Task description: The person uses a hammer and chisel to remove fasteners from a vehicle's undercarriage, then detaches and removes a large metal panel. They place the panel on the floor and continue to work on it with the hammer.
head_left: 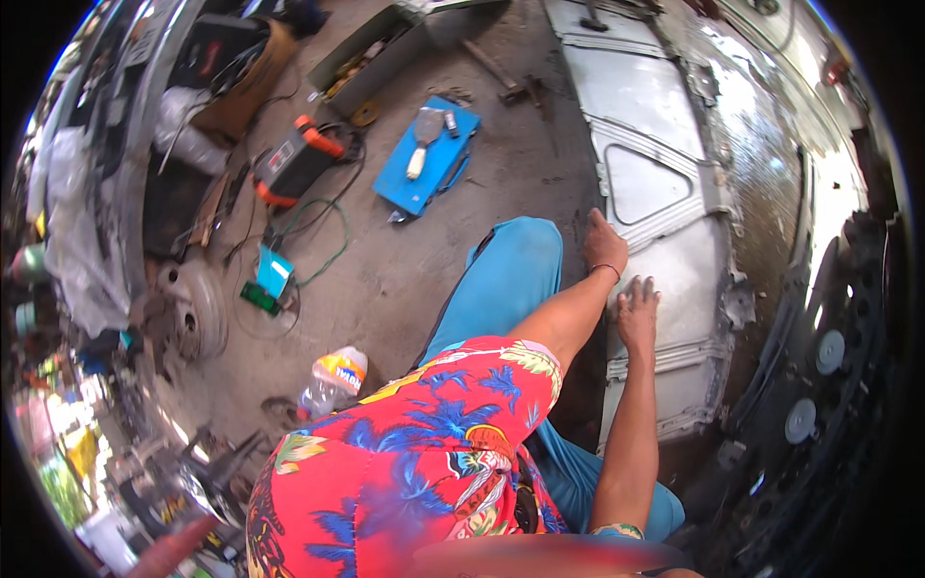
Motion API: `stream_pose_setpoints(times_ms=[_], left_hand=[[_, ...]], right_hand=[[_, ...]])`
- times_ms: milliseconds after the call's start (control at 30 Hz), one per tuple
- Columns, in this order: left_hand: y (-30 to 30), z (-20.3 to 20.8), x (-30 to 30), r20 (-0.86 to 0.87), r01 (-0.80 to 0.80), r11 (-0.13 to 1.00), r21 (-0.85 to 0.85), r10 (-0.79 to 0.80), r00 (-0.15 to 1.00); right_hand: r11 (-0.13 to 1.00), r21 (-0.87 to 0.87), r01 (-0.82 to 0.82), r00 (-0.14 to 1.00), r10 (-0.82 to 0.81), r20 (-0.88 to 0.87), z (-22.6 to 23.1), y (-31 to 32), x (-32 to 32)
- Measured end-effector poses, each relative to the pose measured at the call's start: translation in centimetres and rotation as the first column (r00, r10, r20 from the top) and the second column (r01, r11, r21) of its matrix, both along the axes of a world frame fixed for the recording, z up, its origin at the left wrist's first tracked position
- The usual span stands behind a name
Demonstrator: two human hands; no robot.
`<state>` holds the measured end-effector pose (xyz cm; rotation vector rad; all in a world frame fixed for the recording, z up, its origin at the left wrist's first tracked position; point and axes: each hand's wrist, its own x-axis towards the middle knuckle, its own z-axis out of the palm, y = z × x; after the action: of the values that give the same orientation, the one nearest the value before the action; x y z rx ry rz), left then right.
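A long silver metal panel (665, 260) with raised ribs and a triangular recess lies on the floor to my right. My left hand (605, 245) is at the panel's left edge, fingers curled and mostly turned under, so the grip is only partly visible. Just nearer to me, my right hand (638, 313) rests flat on the panel's surface, fingers spread, holding nothing. At the panel's far end the head of a dark tool (593, 19) sits on the metal.
Left of the panel, a blue case (395, 183) carries a scraper (421, 144). A hammer (501, 77) lies beyond it, near an open metal toolbox (366, 63). An orange-and-black machine (299, 164) trails cables. A plastic bottle (334, 380) and a wheel rim (198, 308) are nearer.
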<state>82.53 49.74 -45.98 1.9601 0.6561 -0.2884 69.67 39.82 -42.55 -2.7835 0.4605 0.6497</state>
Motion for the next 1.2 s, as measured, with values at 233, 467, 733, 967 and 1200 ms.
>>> stream_pose_setpoints(times_ms=[233,467,733,967,1200], left_hand=[[-0.3,-0.6,0.4,-0.011,-0.019,1.000,-0.006,0.019,1.000],[-0.4,-1.3,0.1,0.039,0.000,0.999,0.049,-0.002,0.999],[-0.3,0.0,0.0,0.001,0.026,0.998,0.056,-0.026,1.000],[-0.5,-6.8,1.2,0.156,0.117,0.984,0.133,-0.137,0.978],[7.3,-8.5,3.7,0.109,0.215,0.961,0.173,-0.235,0.966]], right_hand=[[0.999,0.049,0.020,0.994,-0.015,-0.106,3.4,4.2,-0.4],[0.998,0.044,0.052,0.992,-0.046,-0.114,3.2,4.9,-1.7],[0.999,0.042,-0.014,0.995,0.018,-0.097,3.7,3.4,-1.0],[0.909,0.404,0.104,0.990,-0.057,-0.126,5.4,2.0,-1.2],[0.938,0.283,-0.198,0.672,-0.080,0.736,23.2,4.7,-2.9]])
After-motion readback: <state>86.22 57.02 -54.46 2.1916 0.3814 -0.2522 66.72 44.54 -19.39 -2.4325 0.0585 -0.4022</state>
